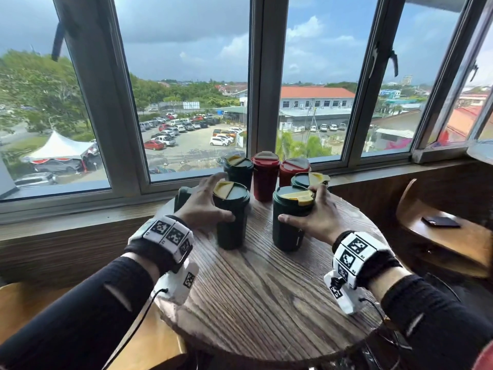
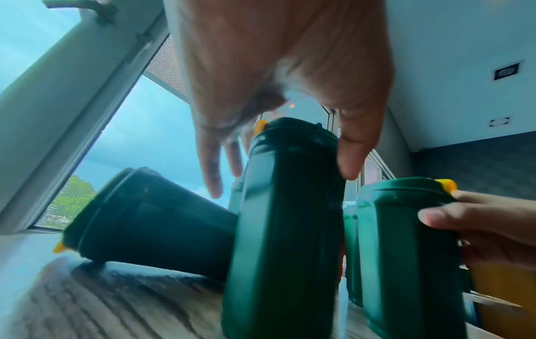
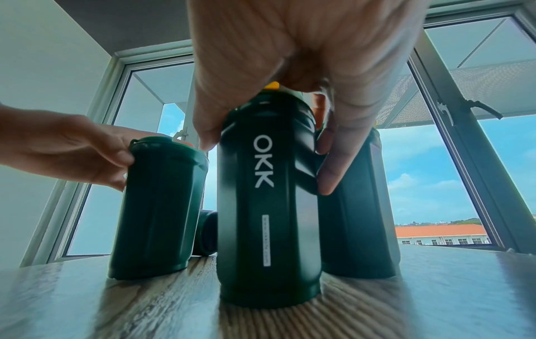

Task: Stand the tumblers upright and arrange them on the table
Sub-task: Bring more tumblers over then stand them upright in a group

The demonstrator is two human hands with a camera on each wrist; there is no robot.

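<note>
On the round wooden table my left hand holds the front-left green tumbler, thumb in front and fingers spread past its far side. It stands upright with a yellow lid flap. My right hand grips the front-right green tumbler, marked OKK, thumb on its left and fingers on its right; it also stands upright. Behind them stand a green tumbler, two red ones and another green one. One green tumbler lies on its side behind my left hand.
The table sits against a low wooden sill under large windows. A wooden chair at the right carries a flat dark object. Another wooden seat is under my left arm. The table's near half shows bare wood.
</note>
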